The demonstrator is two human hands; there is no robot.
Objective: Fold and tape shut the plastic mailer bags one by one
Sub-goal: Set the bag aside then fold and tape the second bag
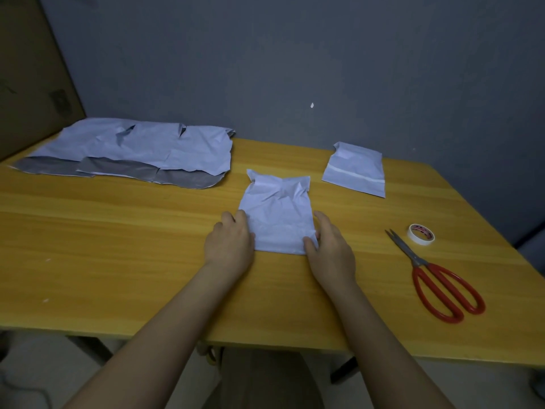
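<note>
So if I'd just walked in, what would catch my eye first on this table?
Probably the red-handled metal scissors at the right, just in front of a small white roll of tape. Next, the left hand and right hand on either side of a crumpled folded white plastic mailer bag at the centre. A pile of flat white-and-grey bags lies far left.

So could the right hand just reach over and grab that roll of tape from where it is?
Probably yes. The right hand rests at the folded mailer, and the tape roll lies on the same side with only bare table between them. The scissors lie nearer the person, out of the way.
</note>
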